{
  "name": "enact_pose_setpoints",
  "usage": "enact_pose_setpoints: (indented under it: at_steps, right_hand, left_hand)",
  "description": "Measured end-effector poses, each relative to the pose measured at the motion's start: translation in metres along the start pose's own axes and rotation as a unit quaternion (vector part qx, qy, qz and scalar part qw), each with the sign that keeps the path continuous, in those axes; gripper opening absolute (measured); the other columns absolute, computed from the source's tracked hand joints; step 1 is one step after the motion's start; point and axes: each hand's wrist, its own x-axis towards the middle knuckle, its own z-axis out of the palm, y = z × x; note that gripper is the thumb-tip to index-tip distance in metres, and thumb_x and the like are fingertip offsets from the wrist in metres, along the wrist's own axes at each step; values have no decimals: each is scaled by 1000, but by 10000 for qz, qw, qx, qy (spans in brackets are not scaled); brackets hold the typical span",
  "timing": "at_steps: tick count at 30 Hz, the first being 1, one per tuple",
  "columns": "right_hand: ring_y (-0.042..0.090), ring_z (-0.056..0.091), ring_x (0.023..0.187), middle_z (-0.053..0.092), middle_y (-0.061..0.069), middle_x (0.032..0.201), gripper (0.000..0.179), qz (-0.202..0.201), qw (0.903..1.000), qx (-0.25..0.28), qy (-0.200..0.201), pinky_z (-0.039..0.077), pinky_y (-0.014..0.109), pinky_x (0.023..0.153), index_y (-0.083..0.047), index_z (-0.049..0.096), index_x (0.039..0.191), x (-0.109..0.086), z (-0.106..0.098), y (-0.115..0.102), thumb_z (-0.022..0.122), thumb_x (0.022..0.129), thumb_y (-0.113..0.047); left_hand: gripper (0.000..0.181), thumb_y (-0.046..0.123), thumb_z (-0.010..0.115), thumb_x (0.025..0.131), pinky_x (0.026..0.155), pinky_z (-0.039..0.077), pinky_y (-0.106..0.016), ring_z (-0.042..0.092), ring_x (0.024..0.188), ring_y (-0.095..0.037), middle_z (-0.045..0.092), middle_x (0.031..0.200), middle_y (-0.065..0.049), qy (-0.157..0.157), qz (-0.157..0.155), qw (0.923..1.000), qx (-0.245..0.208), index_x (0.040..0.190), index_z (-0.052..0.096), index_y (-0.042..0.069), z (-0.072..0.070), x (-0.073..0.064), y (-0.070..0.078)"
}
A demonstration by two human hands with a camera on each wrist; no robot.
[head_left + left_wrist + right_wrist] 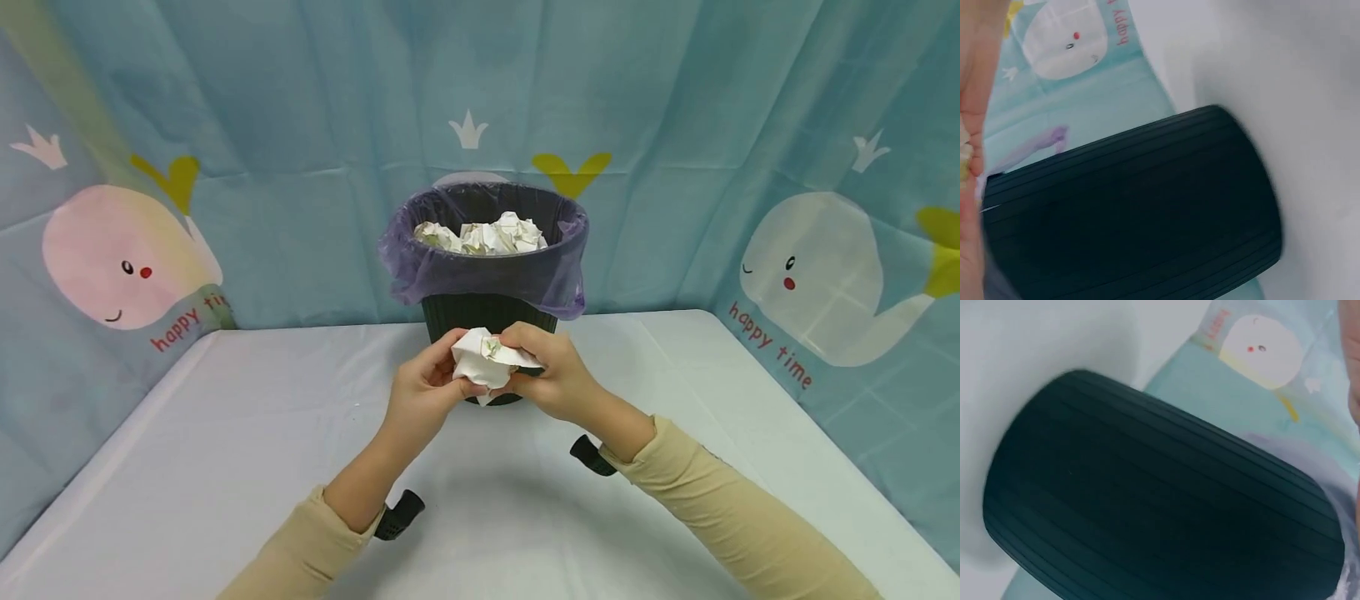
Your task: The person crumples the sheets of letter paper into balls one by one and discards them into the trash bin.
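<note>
Both hands hold one crumpled sheet of white paper (483,358) in front of the dark ribbed trash bin (480,310), above the table. The left hand (426,379) pinches its left side between thumb and fingers. On the other side, the right hand (551,371) pinches the paper with its thumb below and fingers on top. A purple plastic bag (487,279) lines the bin and hangs over its rim. Several crumpled papers (510,235) show inside the bin's mouth. In the left wrist view, the bin (1135,212) fills the middle, with part of the left hand at the edge.
The bin stands on a white-covered table (225,442) near its back edge. Behind and beside it hangs a blue curtain (300,150) printed with whales and crowns. Black wrist-worn pieces (400,514) stick out below the beige sleeves (720,492).
</note>
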Motion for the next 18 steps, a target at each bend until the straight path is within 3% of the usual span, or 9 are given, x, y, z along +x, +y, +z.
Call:
enact_pose_setpoints:
  at_steps: [4, 7, 10, 13, 15, 18]
  right_hand:
    - [20, 53, 66, 60, 11, 77, 34, 72, 9996, -22, 289, 46, 26, 57, 1, 58, 85, -6, 8, 4, 64, 61, 25]
    - [21, 55, 67, 61, 10, 77, 32, 246, 9986, -275, 375, 48, 28, 57, 1, 58, 85, -7, 10, 5, 70, 63, 22]
    - [24, 57, 71, 61, 12, 81, 38, 262, 9924, -1091, 499, 50, 33, 60, 3, 58, 91, -6, 8, 5, 80, 63, 16]
    - [30, 58, 79, 60, 16, 89, 49, 2, 9755, -2118, 591, 52, 40, 66, 5, 56, 100, -5, 8, 4, 85, 61, 11]
    - [34, 58, 87, 59, 21, 97, 56, -133, 9706, -2362, 439, 53, 43, 73, 8, 54, 109, -5, 9, 4, 86, 63, 6]
    - [37, 53, 105, 53, 24, 116, 58, 1, 9834, -1801, -211, 50, 44, 86, 10, 48, 125, -6, 7, -1, 80, 79, -7]
  left_hand:
    - [49, -20, 62, 81, 77, 54, -23, 60, 94, -13, 59, 117, -32, -133, -238, 9996, -69, 128, 50, -18, -2, -1, -6]
    - [50, -11, 64, 86, 78, 53, -25, 61, 95, -17, 59, 121, -27, -333, -534, 9979, 168, 133, 49, -11, -8, 2, -5]
    - [56, 0, 63, 93, 84, 52, -29, 61, 104, -26, 54, 132, -22, -526, -851, 9937, 499, 144, 41, -3, -10, 5, -1]
    - [67, 11, 60, 97, 93, 48, -31, 56, 117, -29, 42, 145, -20, -716, -1040, 9912, 401, 153, 23, 2, -7, 7, 4]
    - [70, 10, 59, 98, 94, 48, -29, 55, 118, -28, 38, 146, -21, -607, -1057, 9925, 75, 154, 18, 3, -4, 9, 6]
    - [64, 1, 58, 96, 90, 49, -24, 57, 110, -19, 42, 140, -22, -112, -966, 9949, -273, 150, 24, 0, -2, 10, 7]
